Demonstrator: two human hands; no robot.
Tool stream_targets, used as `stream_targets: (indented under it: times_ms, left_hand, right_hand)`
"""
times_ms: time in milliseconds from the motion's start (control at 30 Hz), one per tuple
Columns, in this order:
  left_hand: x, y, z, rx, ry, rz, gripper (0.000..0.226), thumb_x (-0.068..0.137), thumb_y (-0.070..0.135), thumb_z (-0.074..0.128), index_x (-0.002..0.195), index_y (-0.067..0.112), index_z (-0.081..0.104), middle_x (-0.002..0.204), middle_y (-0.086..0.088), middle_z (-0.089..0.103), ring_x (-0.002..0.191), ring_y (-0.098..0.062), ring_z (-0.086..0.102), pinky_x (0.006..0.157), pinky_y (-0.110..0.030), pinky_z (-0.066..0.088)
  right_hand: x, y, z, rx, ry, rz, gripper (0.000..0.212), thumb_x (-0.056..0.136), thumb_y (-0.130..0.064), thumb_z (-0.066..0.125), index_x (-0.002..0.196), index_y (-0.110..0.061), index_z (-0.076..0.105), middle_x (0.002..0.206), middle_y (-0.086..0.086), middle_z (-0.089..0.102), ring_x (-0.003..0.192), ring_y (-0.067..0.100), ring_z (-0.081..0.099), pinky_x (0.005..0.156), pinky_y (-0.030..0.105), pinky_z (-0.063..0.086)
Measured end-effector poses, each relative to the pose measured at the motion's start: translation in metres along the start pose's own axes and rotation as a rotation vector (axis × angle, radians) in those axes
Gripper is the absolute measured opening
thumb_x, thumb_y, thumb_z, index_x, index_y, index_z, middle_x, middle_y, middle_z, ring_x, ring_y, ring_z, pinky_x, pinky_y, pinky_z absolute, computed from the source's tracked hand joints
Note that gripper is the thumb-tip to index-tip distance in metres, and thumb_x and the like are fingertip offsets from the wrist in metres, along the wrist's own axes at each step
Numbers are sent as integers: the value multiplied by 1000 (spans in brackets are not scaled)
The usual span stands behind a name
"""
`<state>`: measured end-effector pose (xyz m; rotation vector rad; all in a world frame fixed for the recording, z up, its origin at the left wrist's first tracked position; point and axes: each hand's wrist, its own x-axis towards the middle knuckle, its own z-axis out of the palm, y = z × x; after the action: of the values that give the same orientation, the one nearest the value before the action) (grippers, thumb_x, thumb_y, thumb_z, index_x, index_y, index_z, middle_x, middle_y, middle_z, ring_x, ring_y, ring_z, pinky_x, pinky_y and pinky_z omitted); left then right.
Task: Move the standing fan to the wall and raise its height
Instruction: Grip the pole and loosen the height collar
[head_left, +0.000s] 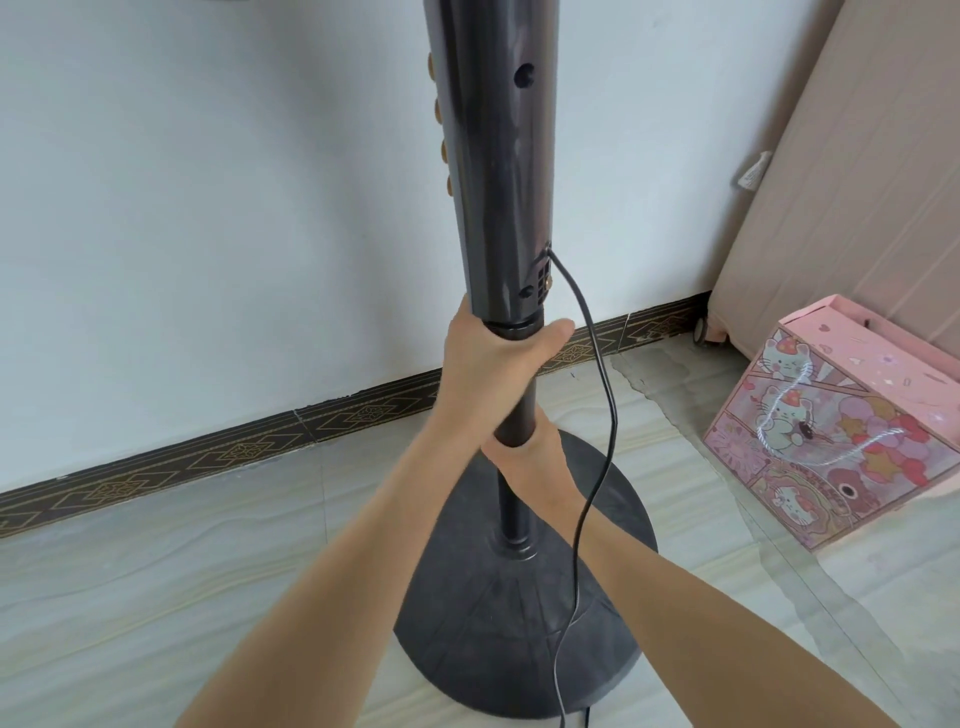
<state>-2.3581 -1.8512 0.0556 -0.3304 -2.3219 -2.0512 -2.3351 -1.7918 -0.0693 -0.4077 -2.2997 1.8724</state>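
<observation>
The fan (491, 156) stands near the wall (208, 208), its head cut off above. The left hand (488, 364) grips the pole; the right hand (524, 457) wraps it lower, fingers hidden behind.

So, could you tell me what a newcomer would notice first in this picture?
Probably the black fan column rising up the middle, with the left hand gripping the pole just under it and the right hand lower down. Next, the pink cartoon-cat box on the floor at right.
</observation>
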Motion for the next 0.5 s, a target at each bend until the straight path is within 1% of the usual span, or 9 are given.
stream_targets:
  times_ms: [67, 100, 133, 200, 233, 300, 367, 433, 500]
  left_hand:
    - [14, 4, -21, -17, -332, 11, 22, 68, 13, 76, 82, 28, 69, 72, 16, 70, 73, 0, 65, 60, -13, 50]
    - [19, 5, -27, -29, -455, 18, 25, 70, 10, 74, 77, 33, 70, 75, 18, 70, 77, 1, 65, 63, -12, 50]
    - [22, 6, -29, -22, -508, 26, 25, 69, 10, 73, 73, 35, 70, 75, 17, 70, 80, -1, 65, 65, -14, 51]
    - [22, 3, -23, 46, -421, 51, 17, 65, 14, 72, 68, 30, 66, 73, 13, 67, 80, -8, 64, 68, -20, 52]
    - [20, 2, -18, 63, -347, 52, 17, 64, 14, 72, 67, 28, 65, 70, 14, 67, 76, -7, 64, 66, -20, 51]
    - [14, 0, -8, 54, -192, 23, 19, 66, 9, 72, 66, 26, 64, 60, 17, 65, 63, 2, 62, 54, -11, 48]
    - [9, -2, 2, -7, -10, -10, 15, 66, 8, 70, 69, 20, 62, 53, 16, 62, 52, 3, 58, 46, -8, 44]
    - [-1, 1, 16, -52, 185, 0, 14, 67, 13, 68, 79, 14, 63, 59, 10, 62, 53, -4, 57, 48, -13, 46]
    - [-11, 3, 25, -22, 332, 16, 29, 67, 20, 68, 94, 12, 61, 72, 5, 63, 61, -8, 58, 53, -15, 45]
  right_hand:
    - [3, -2, -7, -27, -89, 11, 31, 75, -23, 72, 97, -14, 53, 85, 0, 61, 77, 14, 59, 69, 22, 45]
    - [4, -3, -13, -35, -157, 7, 30, 74, -23, 73, 93, -14, 53, 81, -2, 60, 75, 12, 58, 69, 21, 45]
    - [5, -3, -19, -36, -234, 0, 28, 74, -22, 74, 92, -13, 54, 80, -2, 61, 75, 11, 58, 70, 22, 45]
    - [8, -3, -29, -72, -352, -20, 27, 76, -22, 72, 95, -12, 56, 87, 0, 63, 82, 14, 60, 76, 24, 45]
    - [9, -2, -31, -98, -367, -34, 28, 77, -23, 70, 98, -13, 55, 90, -1, 63, 85, 14, 60, 76, 23, 45]
    - [7, 2, -29, -114, -308, -49, 30, 78, -25, 69, 101, -15, 51, 88, -3, 61, 83, 10, 59, 69, 18, 44]
    - [4, 5, -22, -96, -222, -23, 35, 79, -24, 68, 105, -17, 46, 90, -3, 59, 81, 7, 58, 65, 15, 43]
    - [2, 6, -16, -81, -195, -51, 33, 80, -18, 66, 105, -18, 43, 89, -5, 57, 79, 6, 56, 65, 15, 43]
    - [2, 7, -13, -107, -211, -84, 29, 83, -11, 61, 103, -18, 41, 92, -4, 56, 83, 11, 55, 74, 22, 45]
